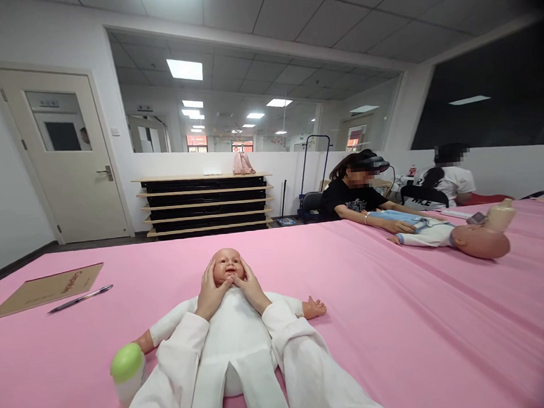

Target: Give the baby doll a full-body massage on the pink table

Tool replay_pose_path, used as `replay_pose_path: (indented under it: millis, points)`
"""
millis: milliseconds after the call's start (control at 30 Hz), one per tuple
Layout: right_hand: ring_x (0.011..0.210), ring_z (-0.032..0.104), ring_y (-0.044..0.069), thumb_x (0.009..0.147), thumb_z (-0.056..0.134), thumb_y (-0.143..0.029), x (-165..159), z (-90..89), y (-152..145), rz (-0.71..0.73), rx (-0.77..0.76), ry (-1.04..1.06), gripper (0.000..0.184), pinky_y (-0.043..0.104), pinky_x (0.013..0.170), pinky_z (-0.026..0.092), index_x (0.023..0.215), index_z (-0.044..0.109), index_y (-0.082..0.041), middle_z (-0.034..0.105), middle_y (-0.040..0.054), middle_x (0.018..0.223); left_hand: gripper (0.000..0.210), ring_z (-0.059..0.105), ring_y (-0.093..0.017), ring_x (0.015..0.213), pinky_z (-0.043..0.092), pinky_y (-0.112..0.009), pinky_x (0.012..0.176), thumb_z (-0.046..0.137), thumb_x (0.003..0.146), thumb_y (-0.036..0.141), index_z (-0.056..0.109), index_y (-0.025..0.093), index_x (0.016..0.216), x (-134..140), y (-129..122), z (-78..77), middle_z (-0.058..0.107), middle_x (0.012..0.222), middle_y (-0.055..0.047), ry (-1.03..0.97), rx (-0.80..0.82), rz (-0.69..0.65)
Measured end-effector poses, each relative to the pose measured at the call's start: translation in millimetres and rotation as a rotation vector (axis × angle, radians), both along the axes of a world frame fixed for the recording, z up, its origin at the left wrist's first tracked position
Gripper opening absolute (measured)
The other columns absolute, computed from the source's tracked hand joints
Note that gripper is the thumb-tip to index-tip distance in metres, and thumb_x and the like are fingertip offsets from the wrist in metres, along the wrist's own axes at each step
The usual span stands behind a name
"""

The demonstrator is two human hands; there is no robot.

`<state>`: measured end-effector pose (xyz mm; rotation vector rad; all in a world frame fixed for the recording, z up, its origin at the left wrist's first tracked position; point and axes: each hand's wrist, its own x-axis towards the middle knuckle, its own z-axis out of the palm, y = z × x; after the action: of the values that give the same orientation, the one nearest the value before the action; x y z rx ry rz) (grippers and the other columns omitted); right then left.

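Note:
A baby doll (233, 343) in white cloth lies on its back on the pink tablecloth (403, 344), its head away from me and its arms spread. My left hand (212, 293) cups one side of the doll's head (226, 263), fingers along the cheek. On the opposite side my right hand (250, 287) mirrors it. Both thumbs meet under the doll's chin. A bottle with a green cap (127, 362) stands beside the doll's arm, left of my sleeve.
To the left lie a brown notebook (49, 290) and a pen (80, 299). At the right, a person in black (353, 201) handles another doll (477, 241), near a pale bottle (501, 215). A second person (454, 179) sits behind. Stacked boards (206, 202) stand beyond the table.

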<state>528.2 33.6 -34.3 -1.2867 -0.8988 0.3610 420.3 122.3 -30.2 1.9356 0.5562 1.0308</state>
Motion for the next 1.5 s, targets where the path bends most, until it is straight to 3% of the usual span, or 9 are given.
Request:
replay_pose_path:
  millis: [200,400,667,900,1167,1400,1500]
  points:
    - [0.128,0.03,0.019,0.061,0.065,-0.047,0,1.2,0,0.018,-0.011,0.044,0.081,0.037,0.111,0.024,0.132,0.034,-0.021,0.031,0.0046,0.136,0.078,0.026,-0.02,0.128,0.024,-0.04,0.111,0.058,0.067,0.05,0.029,0.018,0.131,1,5,-6.4,0.028,0.135,-0.008,-0.015,0.022,0.005]
    - [0.128,0.03,0.018,0.067,0.057,-0.055,1,4.3,-1,0.045,0.012,0.085,0.074,0.038,0.11,0.025,0.13,0.037,-0.021,0.034,0.0035,0.134,0.063,0.025,-0.018,0.129,0.019,-0.039,0.113,0.042,0.079,0.05,0.03,0.018,0.132,1,8,-9.0,0.027,0.136,-0.006,-0.035,0.001,-0.022]
    - [0.127,0.032,0.018,0.06,0.067,-0.047,0,0.3,0,0.007,0.007,0.029,0.082,0.037,0.11,0.026,0.131,0.036,-0.022,0.035,0.0039,0.134,0.082,0.024,-0.02,0.13,0.022,-0.039,0.112,0.06,0.065,0.052,0.027,0.019,0.132,0,4,-5.6,0.026,0.136,-0.008,-0.002,0.015,0.005]
    - [0.129,0.028,0.017,0.069,0.051,-0.06,1,3.7,0,0.017,-0.012,0.089,0.073,0.036,0.112,0.024,0.13,0.038,-0.021,0.033,0.0024,0.134,0.059,0.027,-0.015,0.129,0.021,-0.036,0.114,0.036,0.081,0.051,0.033,0.018,0.129,2,9,-7.9,0.029,0.135,-0.006,-0.068,-0.035,-0.036]
    - [0.128,0.03,0.018,0.062,0.065,-0.048,-4,5.3,-3,-0.005,-0.023,0.026,0.081,0.035,0.112,0.024,0.132,0.034,-0.022,0.032,0.0033,0.136,0.078,0.027,-0.018,0.128,0.024,-0.037,0.112,0.058,0.067,0.052,0.028,0.017,0.131,-2,-1,1.1,0.028,0.135,-0.007,0.01,-0.023,0.018]
    - [0.129,0.029,0.016,0.07,0.053,-0.055,-1,7.0,-1,0.032,-0.005,0.11,0.071,0.035,0.112,0.023,0.13,0.037,-0.023,0.034,0.0014,0.134,0.061,0.025,-0.017,0.129,0.02,-0.037,0.114,0.046,0.077,0.045,0.032,0.017,0.129,-1,4,-1.4,0.028,0.136,-0.005,-0.043,-0.029,-0.023]
    - [0.129,0.028,0.016,0.067,0.058,-0.053,-2,6.7,-2,0.04,-0.016,0.106,0.075,0.034,0.112,0.022,0.132,0.035,-0.022,0.033,0.0016,0.135,0.07,0.024,-0.019,0.129,0.021,-0.039,0.113,0.053,0.072,0.048,0.03,0.017,0.13,-1,2,-0.5,0.027,0.136,-0.007,-0.021,-0.023,-0.014]
